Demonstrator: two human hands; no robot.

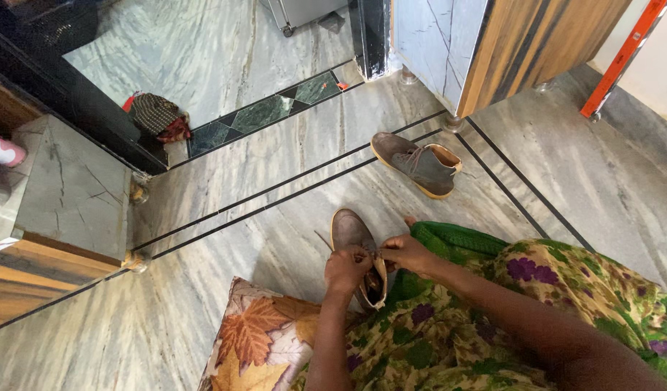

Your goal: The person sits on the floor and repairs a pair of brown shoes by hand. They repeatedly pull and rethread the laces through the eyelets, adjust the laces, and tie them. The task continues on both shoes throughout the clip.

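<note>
Marble floor (275,181), dark inlay lines. Left hand (348,266) and right hand (406,253) each pinch laces of grey suede shoe (351,235) (worn, near leaf-print cushion (257,340)). Keep lace tension even, cinch knot snug. Second shoe (419,163) lies beyond, well apart.

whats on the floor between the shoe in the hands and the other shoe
Only bare marble floor with dark inlay lines, head view, between held shoe and the other shoe.
</note>
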